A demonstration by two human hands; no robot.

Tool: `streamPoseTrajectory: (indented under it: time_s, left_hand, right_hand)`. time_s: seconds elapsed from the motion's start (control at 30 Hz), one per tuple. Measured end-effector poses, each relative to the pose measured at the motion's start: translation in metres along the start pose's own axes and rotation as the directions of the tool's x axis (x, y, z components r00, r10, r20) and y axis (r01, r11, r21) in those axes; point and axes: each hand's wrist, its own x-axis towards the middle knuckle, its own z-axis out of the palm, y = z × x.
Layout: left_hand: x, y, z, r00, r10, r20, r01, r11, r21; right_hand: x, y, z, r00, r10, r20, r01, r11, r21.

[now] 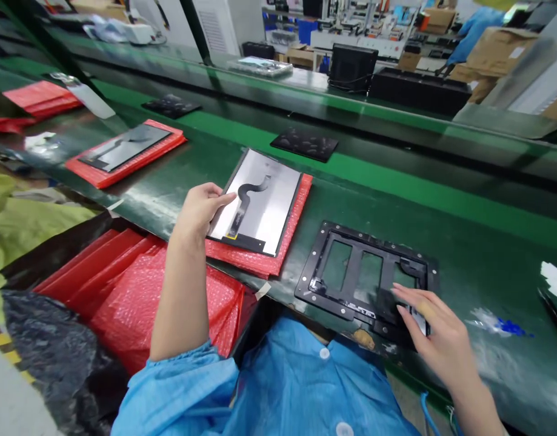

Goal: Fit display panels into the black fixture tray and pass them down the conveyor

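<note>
My left hand [205,209] grips the left edge of a flat display panel [273,212], thumb on its silvery back. A dark, curved ribbon cable [246,194] lies across that back. Beneath the panel is a stack of red bubble-wrap pouches [299,209]. To the right, a black frame fixture [355,266] with several openings and screws along its rim rests on the green bench. Over the fixture's lower right corner is my right hand [435,327], its fingers apart and nothing visible held in them. Whether its fingertips touch the fixture, I cannot tell.
Another panel [128,145] lies on red pouches to the left. Dark plates [305,144] sit on the bright green strip behind. Below the bench edge, a black-lined bin [137,290] holds red pouches. Small blue bits [510,327] and a white scrap [555,281] lie at right.
</note>
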Motion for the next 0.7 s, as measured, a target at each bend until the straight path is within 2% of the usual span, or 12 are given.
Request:
streamPoseTrajectory:
  time_s: [0.1, 0.17, 0.23, 0.33, 0.43, 0.57, 0.63, 0.67, 0.7]
  left_hand:
    - [-0.032, 0.005, 0.002, 0.997, 0.068, -0.027, -0.072, 0.961, -0.266]
    - [-0.06, 0.002, 0.014, 0.987, 0.143, 0.074, -0.101, 0.908, -0.406]
    - [-0.089, -0.003, 0.034, 0.956, 0.185, 0.23, -0.054, 0.877, -0.478]
    - [-0.126, -0.01, 0.067, 0.918, 0.16, 0.364, 0.057, 0.854, -0.518]
    - [-0.149, -0.01, 0.09, 0.866, 0.15, 0.477, 0.141, 0.842, -0.521]
    - [-0.163, -0.001, 0.105, 0.805, 0.18, 0.565, 0.193, 0.822, -0.536]
    - [-0.167, 0.004, 0.108, 0.774, 0.21, 0.598, 0.208, 0.807, -0.553]
    - [-0.168, 0.006, 0.109, 0.746, 0.239, 0.622, 0.217, 0.795, -0.566]
    - [-0.168, 0.007, 0.11, 0.71, 0.274, 0.649, 0.225, 0.785, -0.577]
  right_hand:
    - [0.011, -0.02, 0.006, 0.994, -0.031, -0.107, 0.036, 0.998, 0.046]
    - [0.019, -0.035, 0.012, 0.984, -0.073, -0.16, 0.083, 0.995, 0.054]
    - [0.027, -0.048, 0.018, 0.969, -0.165, -0.182, 0.174, 0.984, 0.033]
    - [0.037, -0.061, 0.028, 0.936, -0.328, -0.129, 0.324, 0.945, -0.049]
    - [0.046, -0.059, 0.032, 0.915, -0.401, -0.047, 0.394, 0.912, -0.111]
    - [0.049, -0.042, 0.022, 0.913, -0.405, -0.053, 0.397, 0.91, -0.12]
    - [0.045, -0.032, 0.012, 0.929, -0.369, -0.027, 0.366, 0.928, -0.075]
    - [0.042, -0.028, 0.007, 0.959, -0.284, -0.02, 0.284, 0.959, -0.022]
    - [0.039, -0.024, 0.003, 0.99, -0.14, -0.002, 0.14, 0.989, 0.042]
